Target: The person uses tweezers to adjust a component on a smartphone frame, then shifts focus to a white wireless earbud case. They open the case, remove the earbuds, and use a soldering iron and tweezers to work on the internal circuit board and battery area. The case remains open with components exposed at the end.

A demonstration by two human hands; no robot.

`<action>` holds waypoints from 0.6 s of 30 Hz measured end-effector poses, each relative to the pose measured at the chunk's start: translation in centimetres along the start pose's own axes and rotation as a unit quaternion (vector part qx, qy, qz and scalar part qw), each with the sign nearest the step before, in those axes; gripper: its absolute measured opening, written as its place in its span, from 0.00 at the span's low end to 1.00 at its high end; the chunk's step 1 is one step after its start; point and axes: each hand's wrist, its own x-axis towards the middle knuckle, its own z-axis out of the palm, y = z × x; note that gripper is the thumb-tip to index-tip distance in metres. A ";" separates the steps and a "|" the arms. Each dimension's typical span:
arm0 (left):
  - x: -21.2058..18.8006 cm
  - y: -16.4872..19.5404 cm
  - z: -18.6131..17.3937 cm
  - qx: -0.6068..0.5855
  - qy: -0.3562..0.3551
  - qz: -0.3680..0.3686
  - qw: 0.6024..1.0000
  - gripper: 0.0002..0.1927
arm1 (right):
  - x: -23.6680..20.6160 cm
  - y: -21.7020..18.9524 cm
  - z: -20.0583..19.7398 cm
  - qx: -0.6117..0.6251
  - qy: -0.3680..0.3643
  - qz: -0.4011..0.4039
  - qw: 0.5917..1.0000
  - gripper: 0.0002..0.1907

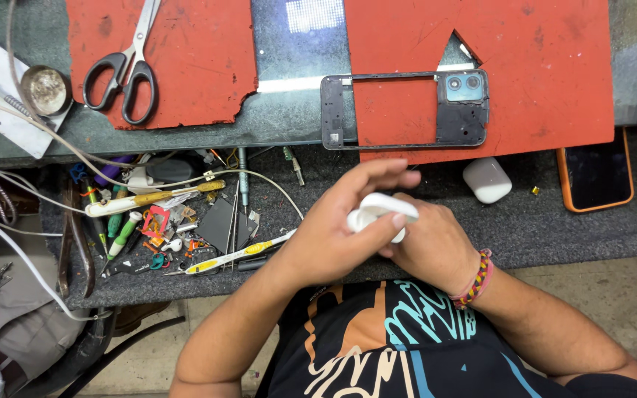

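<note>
At bench centre, left hand (333, 236) and right hand (429, 247) both closed around a small white earbud case (377, 214), held just above the near edge of the grey mat (540, 221). Case lid state: couldn't tell. Second white case (486, 179) sat just right, untouched. Farther off, phone frame (405, 110) lay stripped on red pad (525, 59); scissors (123, 66) far left.

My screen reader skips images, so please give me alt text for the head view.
Both hands, left hand and right hand, hold a small white case over a cluttered workbench. Beyond lie a phone frame, scissors and red mats.
</note>
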 end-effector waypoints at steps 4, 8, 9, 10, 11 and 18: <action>2.9 0.2 0.2 0.005 0.018 0.000 1.000 0.24 | -0.1 0.6 0.4 -0.062 -0.043 0.049 0.996 0.09; 5.4 0.4 -0.1 -0.037 0.048 -0.019 0.998 0.24 | -0.2 0.3 0.0 0.001 0.008 -0.007 1.000 0.12; 6.1 0.7 -0.2 -0.033 0.050 -0.004 0.998 0.24 | -0.2 0.2 -0.1 0.045 0.028 -0.025 0.998 0.12; 6.7 1.0 -0.4 -0.029 0.053 0.012 0.998 0.25 | -0.2 0.1 -0.3 0.053 0.014 -0.007 0.998 0.11; 7.3 1.4 -0.7 -0.023 0.060 0.052 0.997 0.25 | -0.1 0.1 -0.4 0.060 0.002 0.010 0.998 0.10; 5.3 2.2 -2.6 -0.039 0.010 0.105 0.994 0.26 | -1.0 2.0 -2.3 0.224 -0.035 0.110 0.968 0.08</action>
